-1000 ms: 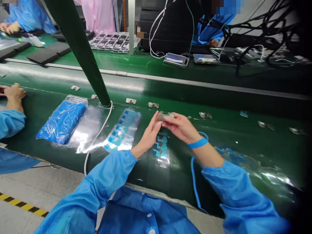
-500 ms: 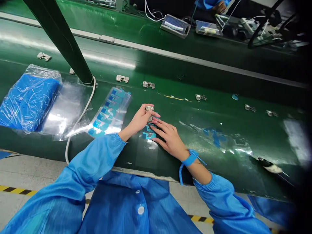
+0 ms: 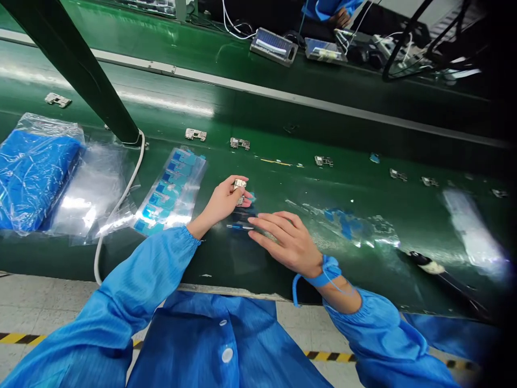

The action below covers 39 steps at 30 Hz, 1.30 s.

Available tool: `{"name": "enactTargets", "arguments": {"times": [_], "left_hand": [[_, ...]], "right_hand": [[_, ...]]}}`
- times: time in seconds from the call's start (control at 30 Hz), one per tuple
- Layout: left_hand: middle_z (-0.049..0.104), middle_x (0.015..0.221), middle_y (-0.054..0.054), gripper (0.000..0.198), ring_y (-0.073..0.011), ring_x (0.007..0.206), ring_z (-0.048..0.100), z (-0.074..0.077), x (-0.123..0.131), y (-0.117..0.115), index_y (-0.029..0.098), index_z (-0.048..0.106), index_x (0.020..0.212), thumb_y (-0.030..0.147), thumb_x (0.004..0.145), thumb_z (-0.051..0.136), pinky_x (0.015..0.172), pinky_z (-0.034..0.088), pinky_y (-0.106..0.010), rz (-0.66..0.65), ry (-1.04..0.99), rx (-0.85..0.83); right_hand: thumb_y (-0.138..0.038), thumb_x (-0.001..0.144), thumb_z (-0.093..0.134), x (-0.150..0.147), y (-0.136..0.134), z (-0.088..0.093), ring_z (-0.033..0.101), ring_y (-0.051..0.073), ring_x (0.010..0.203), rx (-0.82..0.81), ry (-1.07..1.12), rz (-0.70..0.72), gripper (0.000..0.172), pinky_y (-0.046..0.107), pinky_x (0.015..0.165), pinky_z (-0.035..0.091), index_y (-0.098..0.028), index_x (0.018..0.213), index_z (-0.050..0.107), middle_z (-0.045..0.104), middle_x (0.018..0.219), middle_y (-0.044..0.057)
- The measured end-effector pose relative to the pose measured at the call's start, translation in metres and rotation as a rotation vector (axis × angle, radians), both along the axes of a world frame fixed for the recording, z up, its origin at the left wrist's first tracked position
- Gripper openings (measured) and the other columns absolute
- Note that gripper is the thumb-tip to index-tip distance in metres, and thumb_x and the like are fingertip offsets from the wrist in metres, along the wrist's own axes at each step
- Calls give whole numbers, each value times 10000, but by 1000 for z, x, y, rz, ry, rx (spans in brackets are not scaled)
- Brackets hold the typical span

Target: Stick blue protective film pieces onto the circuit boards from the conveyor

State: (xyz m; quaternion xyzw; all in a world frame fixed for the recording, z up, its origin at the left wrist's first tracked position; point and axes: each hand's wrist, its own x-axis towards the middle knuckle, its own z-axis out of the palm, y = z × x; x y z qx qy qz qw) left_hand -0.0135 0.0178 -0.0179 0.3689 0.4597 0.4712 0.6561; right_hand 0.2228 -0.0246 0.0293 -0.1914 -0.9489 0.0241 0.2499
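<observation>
The left hand (image 3: 224,202) pinches a small metal bracket (image 3: 239,185) narrowly in its curled fingers, just above the green belt (image 3: 250,275); the right hand (image 3: 286,242) lies open, palm down, holding nothing visible, its wrist strap (image 3: 329,268) worn against static, the blue pad sheet (image 3: 169,191) within easy reach

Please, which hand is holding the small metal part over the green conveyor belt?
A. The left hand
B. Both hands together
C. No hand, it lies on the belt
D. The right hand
A. The left hand holds the small metal part, while the right hand is apart from it, over the green conveyor belt.
</observation>
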Motion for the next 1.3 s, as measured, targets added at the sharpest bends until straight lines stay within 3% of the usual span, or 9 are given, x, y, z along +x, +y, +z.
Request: {"name": "enactTargets", "arguments": {"times": [0.1,0.2,0.3,0.43,0.53,0.67,0.8,1.13,1.3], "left_hand": [[831,981,-50,356,-142,775,808,1,-1,-2,178,615,1390,316,1075,709,828,683,-310,-6,-48,42],[830,1048,-47,599,-144,789,804,5,-1,-6,212,550,1520,457,1028,786,790,673,-294,7,-127,111],[808,1049,-27,712,-121,756,766,11,2,-10,230,536,1530,513,962,859,719,628,-254,21,-193,158],[740,959,25,751,-86,684,704,15,6,-16,241,572,1489,429,876,962,640,573,-216,59,-102,213],[729,943,25,659,-79,648,687,16,8,-19,241,612,1447,400,901,945,600,561,-210,107,-18,218],[736,958,21,612,-87,644,704,18,6,-20,247,628,1407,382,901,944,579,570,-209,136,39,226],[745,968,14,591,-85,640,704,19,5,-20,247,639,1403,378,910,937,567,578,-205,121,69,238],[772,956,0,590,-98,652,717,17,5,-21,240,660,1443,396,935,918,602,604,-219,127,86,234],[809,1301,-85,551,-176,888,839,16,3,-17,261,601,1566,464,1066,707,816,716,-334,49,-176,71]], "right_hand": [[-139,1027,762,-2,0,22,798,237,904,-154,167,-66,314,440,803,626,-405,1167,852,880,1064,24],[-314,997,859,-17,18,19,748,224,773,-460,518,-314,31,421,732,624,-342,995,846,823,897,40],[-580,807,1010,-35,40,-3,741,214,714,-932,825,-540,394,398,723,641,-281,869,760,774,802,23],[-622,648,1081,-45,48,-28,722,182,691,-1232,837,-471,548,362,743,643,-248,846,733,748,755,0],[-603,755,1030,-40,42,-30,725,197,772,-1145,788,-458,472,382,796,645,-254,914,755,775,848,18],[-481,996,849,-30,40,-26,709,224,833,-830,665,-475,232,421,819,609,-278,919,767,777,901,34],[-401,1032,797,-26,42,-23,673,223,778,-679,566,-460,172,427,772,588,-288,907,765,760,865,31],[-426,1057,738,-25,43,-22,650,223,762,-635,500,-449,232,418,755,573,-275,881,730,751,852,43],[-591,1026,782,-26,43,-20,646,218,787,-813,633,-500,358,411,778,568,-269,882,721,725,868,42]]}}
